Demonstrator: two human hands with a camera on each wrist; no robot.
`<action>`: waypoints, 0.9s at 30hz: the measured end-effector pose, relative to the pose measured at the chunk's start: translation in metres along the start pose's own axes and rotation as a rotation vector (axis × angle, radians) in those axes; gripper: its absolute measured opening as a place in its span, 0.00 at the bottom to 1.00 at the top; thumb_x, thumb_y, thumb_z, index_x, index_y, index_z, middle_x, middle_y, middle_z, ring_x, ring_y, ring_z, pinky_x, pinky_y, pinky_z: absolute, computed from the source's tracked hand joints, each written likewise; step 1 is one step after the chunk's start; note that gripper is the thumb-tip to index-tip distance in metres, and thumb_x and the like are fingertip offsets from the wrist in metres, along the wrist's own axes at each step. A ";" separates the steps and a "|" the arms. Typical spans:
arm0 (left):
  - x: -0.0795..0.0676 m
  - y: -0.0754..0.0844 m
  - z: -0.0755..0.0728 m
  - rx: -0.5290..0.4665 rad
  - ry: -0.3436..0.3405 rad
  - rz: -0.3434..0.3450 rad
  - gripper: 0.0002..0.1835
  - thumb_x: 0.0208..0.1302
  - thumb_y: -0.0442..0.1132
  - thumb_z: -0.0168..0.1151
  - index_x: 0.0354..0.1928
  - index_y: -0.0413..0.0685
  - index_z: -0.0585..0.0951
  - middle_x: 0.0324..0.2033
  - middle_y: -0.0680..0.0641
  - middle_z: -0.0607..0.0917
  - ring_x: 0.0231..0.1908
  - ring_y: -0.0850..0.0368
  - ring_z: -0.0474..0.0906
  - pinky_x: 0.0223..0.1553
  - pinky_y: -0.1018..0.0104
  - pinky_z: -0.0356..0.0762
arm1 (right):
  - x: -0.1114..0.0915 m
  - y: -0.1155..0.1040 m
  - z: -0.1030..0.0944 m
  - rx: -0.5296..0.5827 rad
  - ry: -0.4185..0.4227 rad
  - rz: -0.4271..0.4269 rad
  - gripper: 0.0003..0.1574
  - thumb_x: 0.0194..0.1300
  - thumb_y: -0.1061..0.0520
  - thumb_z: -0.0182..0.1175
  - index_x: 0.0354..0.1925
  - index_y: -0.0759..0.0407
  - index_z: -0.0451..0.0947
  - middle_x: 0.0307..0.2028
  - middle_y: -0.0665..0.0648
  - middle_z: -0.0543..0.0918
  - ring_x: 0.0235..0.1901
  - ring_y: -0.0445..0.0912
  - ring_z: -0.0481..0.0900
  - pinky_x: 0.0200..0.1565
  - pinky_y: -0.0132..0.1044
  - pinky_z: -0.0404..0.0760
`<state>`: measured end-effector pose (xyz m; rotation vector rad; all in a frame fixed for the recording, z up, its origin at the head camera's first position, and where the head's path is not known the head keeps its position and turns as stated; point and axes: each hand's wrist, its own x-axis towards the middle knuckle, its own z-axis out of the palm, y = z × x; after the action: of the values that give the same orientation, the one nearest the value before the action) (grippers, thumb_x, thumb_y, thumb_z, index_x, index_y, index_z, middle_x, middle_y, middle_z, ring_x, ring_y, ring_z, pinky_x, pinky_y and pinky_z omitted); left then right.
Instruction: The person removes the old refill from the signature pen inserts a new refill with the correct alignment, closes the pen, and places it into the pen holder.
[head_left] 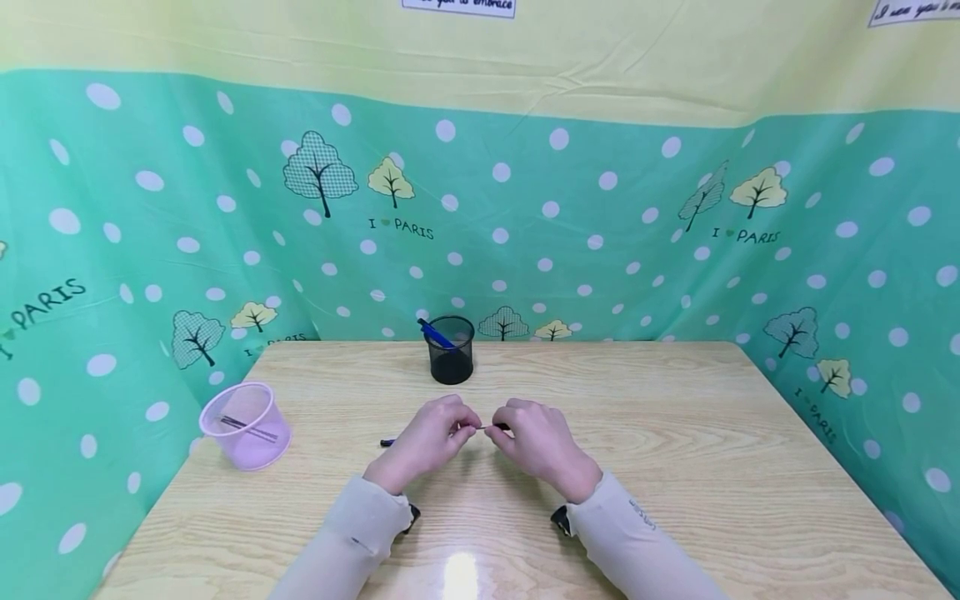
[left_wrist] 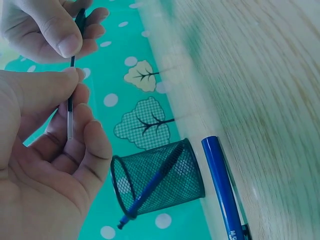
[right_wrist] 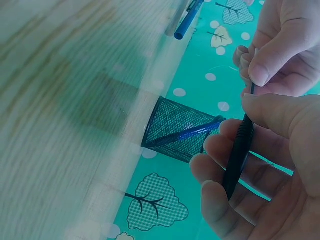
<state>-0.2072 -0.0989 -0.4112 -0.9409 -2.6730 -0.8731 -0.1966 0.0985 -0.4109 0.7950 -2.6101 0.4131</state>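
Observation:
My left hand point(head_left: 433, 433) pinches a thin pen refill point(left_wrist: 70, 122) between thumb and forefinger, and its pale clear end sticks out below the fingertips in the left wrist view. Facing it, my right hand point(head_left: 542, 437) holds a black ribbed pen grip section point(right_wrist: 238, 155), with thumb near the top and fingers curled behind. The refill runs in line with this black piece, the two hands almost meeting above the table. A blue pen barrel point(left_wrist: 220, 185) with a clip lies on the table beside my left hand, partly hidden by it in the head view.
At the table's back stands a black mesh pen holder point(head_left: 452, 368) with a blue pen point(head_left: 437, 335) leaning in it. A lilac mesh holder point(head_left: 257, 454) containing thin dark sticks stands at the left edge. Patterned green cloth point(head_left: 525, 192) hangs around the wooden table point(head_left: 660, 408).

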 end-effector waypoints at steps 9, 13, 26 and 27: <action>0.001 0.000 0.000 0.019 0.004 -0.012 0.05 0.61 0.32 0.64 0.35 0.48 0.86 0.30 0.57 0.78 0.30 0.64 0.73 0.34 0.69 0.74 | 0.000 0.000 -0.001 0.005 -0.007 0.004 0.07 0.62 0.48 0.64 0.31 0.48 0.84 0.26 0.46 0.80 0.24 0.38 0.77 0.22 0.33 0.73; 0.001 0.000 0.000 0.017 0.001 -0.014 0.05 0.61 0.32 0.64 0.35 0.48 0.86 0.30 0.57 0.78 0.31 0.64 0.73 0.34 0.68 0.74 | 0.000 0.000 -0.001 0.010 -0.010 0.008 0.07 0.62 0.48 0.64 0.32 0.49 0.84 0.27 0.47 0.81 0.25 0.38 0.77 0.23 0.33 0.73; 0.000 -0.001 0.000 0.031 0.017 0.006 0.06 0.60 0.30 0.64 0.35 0.48 0.87 0.29 0.57 0.79 0.31 0.64 0.73 0.35 0.68 0.74 | 0.000 0.001 0.001 0.010 -0.009 0.006 0.07 0.62 0.48 0.64 0.32 0.49 0.84 0.27 0.46 0.80 0.24 0.38 0.76 0.23 0.32 0.73; 0.000 -0.001 0.000 0.035 0.019 0.002 0.07 0.60 0.30 0.64 0.35 0.49 0.87 0.30 0.57 0.79 0.31 0.64 0.73 0.35 0.69 0.75 | 0.000 0.001 0.001 0.007 -0.007 0.005 0.07 0.62 0.48 0.64 0.32 0.48 0.84 0.27 0.46 0.80 0.24 0.38 0.76 0.22 0.32 0.73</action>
<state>-0.2081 -0.0995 -0.4121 -0.9231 -2.6615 -0.8271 -0.1973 0.0990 -0.4120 0.7938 -2.6193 0.4219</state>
